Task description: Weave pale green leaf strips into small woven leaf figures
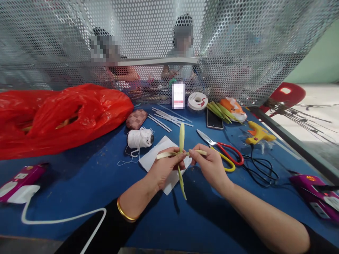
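A black fabric sleeve (113, 225) crosses the bottom edge; mid-frame, the left hand (167, 166) pinches flat, pale yellow-green leaf-like strips (182, 137) at their crossing, long axis top to bottom, the right hand (210, 164) pinching the rightward strip just beside

The left arm (140, 197) and right arm (265, 218) reach forward, and the two hands meet almost in the middle. The left hand (166, 166) pinches, thumb (178, 158) on top and fingers curled under. The right hand (211, 165) pinches too, its back turned up.
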Tool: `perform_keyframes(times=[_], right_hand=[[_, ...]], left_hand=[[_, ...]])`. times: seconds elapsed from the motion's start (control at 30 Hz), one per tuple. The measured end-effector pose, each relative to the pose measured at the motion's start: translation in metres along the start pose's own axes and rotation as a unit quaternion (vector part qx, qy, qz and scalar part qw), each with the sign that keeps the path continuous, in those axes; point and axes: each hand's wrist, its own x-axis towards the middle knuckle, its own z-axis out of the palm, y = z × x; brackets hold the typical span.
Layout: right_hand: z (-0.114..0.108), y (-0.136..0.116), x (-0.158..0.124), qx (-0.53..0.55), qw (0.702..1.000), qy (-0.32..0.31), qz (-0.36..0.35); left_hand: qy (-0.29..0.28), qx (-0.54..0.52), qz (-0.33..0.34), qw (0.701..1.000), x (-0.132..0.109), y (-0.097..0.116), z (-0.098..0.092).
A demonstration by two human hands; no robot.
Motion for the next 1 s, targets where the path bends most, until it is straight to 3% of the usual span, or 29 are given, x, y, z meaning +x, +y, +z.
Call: perform_keyframes(times=[0.27,0.83,1.0], right_hand=[[-0.004,-0.004,-0.001,0.015,0.999,0.026,0.013],[-0.008,-0.009,0.002,0.027,0.999,0.029,0.013],[-0.026,-0.016,0.015,-0.001,0.996,-0.073,0.044]], left_hand=[[-0.029,0.031,0.013,0.999,0.001,-0.002,-0.002],[-0.022,0.007,-0.019,1.000,0.000,0.002,-0.001],[-0.016,0.017,-0.035,0.999,-0.001,0.001,-0.001]])
